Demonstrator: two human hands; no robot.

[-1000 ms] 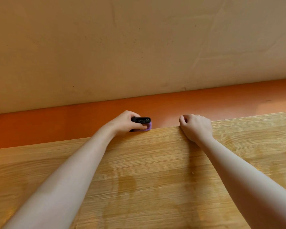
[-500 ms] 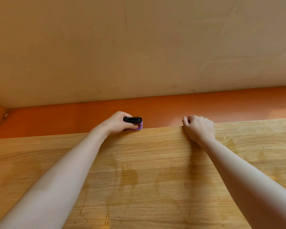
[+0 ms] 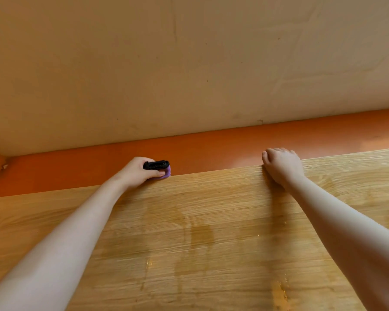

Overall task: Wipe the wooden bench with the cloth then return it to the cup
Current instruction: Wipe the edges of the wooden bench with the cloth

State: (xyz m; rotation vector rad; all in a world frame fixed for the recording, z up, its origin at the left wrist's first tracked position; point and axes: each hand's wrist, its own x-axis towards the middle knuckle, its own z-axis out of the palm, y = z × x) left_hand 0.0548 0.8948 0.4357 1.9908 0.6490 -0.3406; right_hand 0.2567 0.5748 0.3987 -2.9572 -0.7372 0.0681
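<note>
head view, left hand [image 3: 139, 173] slid cloth [image 3: 168, 173] leftward along bench [image 3: 211, 221]

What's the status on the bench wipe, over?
Left hand grips cloth at bench far edge. Right hand holds that edge, fingers curled over. Cup not in view. Nothing in the way.

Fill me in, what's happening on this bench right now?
A person is wiping the light wooden bench. The left hand grips a purple-and-black cloth and presses it at the bench's far edge. The right hand holds that same edge further along, fingers curled over it. Darker damp-looking patches show mid-bench. The cup is not in view, so the cloth has not gone back yet.
</note>
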